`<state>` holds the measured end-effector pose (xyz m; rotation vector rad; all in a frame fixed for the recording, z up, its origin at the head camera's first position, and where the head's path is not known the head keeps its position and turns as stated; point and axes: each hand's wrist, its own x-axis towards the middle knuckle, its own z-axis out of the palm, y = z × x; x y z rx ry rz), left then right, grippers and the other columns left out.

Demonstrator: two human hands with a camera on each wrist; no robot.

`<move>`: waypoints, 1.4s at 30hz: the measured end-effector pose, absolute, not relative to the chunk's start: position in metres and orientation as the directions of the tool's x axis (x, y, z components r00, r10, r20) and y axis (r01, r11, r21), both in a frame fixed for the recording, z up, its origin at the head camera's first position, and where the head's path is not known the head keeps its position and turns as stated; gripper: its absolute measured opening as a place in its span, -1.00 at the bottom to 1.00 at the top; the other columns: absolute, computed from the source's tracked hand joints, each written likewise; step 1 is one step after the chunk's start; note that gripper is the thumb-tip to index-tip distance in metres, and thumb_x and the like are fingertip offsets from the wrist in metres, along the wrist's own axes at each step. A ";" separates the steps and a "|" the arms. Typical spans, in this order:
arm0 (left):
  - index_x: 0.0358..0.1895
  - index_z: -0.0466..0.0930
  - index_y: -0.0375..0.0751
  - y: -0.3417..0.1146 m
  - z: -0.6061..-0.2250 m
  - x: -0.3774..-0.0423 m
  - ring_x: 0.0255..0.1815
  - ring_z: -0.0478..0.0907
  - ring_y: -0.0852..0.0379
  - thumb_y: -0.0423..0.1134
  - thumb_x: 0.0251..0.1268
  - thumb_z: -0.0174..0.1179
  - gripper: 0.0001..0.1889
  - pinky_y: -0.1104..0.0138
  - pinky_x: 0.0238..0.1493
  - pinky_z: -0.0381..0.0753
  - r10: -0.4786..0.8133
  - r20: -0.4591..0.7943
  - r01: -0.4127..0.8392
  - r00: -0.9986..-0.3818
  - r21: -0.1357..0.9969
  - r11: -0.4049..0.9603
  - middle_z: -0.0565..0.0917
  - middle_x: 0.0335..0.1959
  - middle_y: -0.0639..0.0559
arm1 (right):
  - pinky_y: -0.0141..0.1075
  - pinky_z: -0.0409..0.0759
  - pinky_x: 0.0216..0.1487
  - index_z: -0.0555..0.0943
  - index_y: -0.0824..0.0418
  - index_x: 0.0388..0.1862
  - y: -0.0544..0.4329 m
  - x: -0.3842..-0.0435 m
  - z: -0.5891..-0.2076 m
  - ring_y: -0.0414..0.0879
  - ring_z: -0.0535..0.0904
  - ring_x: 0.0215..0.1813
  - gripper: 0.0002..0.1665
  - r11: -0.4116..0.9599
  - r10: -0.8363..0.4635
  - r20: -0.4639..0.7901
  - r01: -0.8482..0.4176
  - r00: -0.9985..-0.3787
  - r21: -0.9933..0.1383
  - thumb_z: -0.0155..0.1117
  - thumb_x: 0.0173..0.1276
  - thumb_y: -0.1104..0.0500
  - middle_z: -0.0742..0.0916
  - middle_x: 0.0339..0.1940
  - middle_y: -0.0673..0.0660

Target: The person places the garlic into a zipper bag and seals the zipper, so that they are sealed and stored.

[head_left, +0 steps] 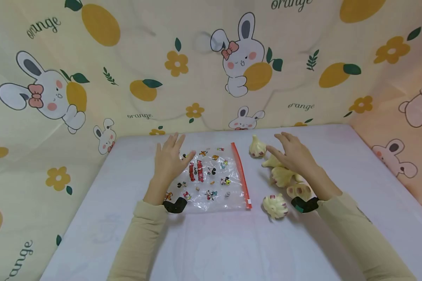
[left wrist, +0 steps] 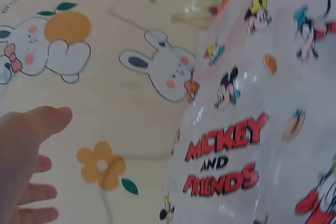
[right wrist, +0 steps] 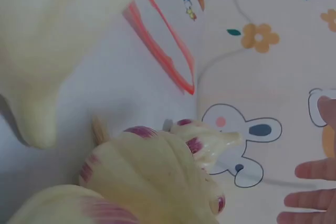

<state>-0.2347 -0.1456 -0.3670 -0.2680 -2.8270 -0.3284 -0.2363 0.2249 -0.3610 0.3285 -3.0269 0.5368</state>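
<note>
A clear zip bag (head_left: 211, 179) with cartoon prints and a red zipper edge (head_left: 241, 175) lies flat on the white table. Over its left edge hovers my left hand (head_left: 169, 160), fingers spread, holding nothing. In the left wrist view, that hand (left wrist: 26, 166) appears beside the printed bag (left wrist: 226, 156). My right hand (head_left: 296, 156) is extended with nothing in it, above a group of garlic bulbs (head_left: 281, 176), partly hiding them. One garlic bulb (head_left: 257, 147) stands behind them and another garlic bulb (head_left: 275, 206) lies nearer me. Purple-streaked garlic (right wrist: 152, 171) fills the right wrist view.
By my right wrist lies a pale piece with brownish oval marks (head_left: 298, 191), partly covered by the dark wrist strap (head_left: 305, 204). A cloth printed with rabbits and oranges (head_left: 196, 58) hangs behind and beside the white table (head_left: 211, 246).
</note>
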 end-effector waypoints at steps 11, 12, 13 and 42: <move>0.31 0.43 -0.19 -0.127 -0.382 -0.216 0.39 0.43 -0.13 0.02 0.30 0.20 -0.42 -0.07 0.43 0.39 0.241 0.434 0.411 -0.868 0.355 0.840 0.50 0.34 -0.18 | 0.34 0.16 0.46 0.26 0.30 0.42 0.226 -0.219 -0.369 0.38 0.14 0.50 -0.20 0.864 -0.239 0.066 -0.243 -0.969 -0.440 -0.08 0.48 -0.26 0.29 0.48 0.41; 0.30 0.44 -0.19 -0.125 -0.383 -0.215 0.38 0.44 -0.13 0.01 0.31 0.20 -0.43 -0.05 0.43 0.41 0.243 0.432 0.416 -0.868 0.368 0.832 0.50 0.34 -0.18 | 0.34 0.18 0.45 0.26 0.29 0.42 0.226 -0.217 -0.369 0.38 0.15 0.49 -0.21 0.861 -0.239 0.066 -0.243 -0.969 -0.447 -0.08 0.48 -0.26 0.30 0.47 0.41; 0.30 0.44 -0.19 -0.123 -0.385 -0.213 0.38 0.43 -0.13 0.01 0.31 0.20 -0.44 -0.02 0.42 0.42 0.245 0.425 0.417 -0.872 0.381 0.825 0.50 0.34 -0.17 | 0.35 0.18 0.44 0.26 0.29 0.41 0.226 -0.216 -0.369 0.38 0.15 0.49 -0.22 0.856 -0.243 0.069 -0.247 -0.968 -0.454 -0.07 0.48 -0.25 0.31 0.47 0.41; 0.32 0.40 -0.17 -0.052 -0.414 -0.199 0.38 0.44 -0.03 0.00 0.32 0.18 -0.43 0.15 0.43 0.46 0.363 0.240 0.435 -0.900 0.492 0.754 0.52 0.33 -0.08 | 0.25 0.50 0.25 0.47 0.28 0.23 0.224 -0.190 -0.390 0.30 0.44 0.33 -0.51 0.737 -0.286 0.180 -0.336 -0.941 -0.586 0.18 0.43 0.05 0.56 0.28 0.34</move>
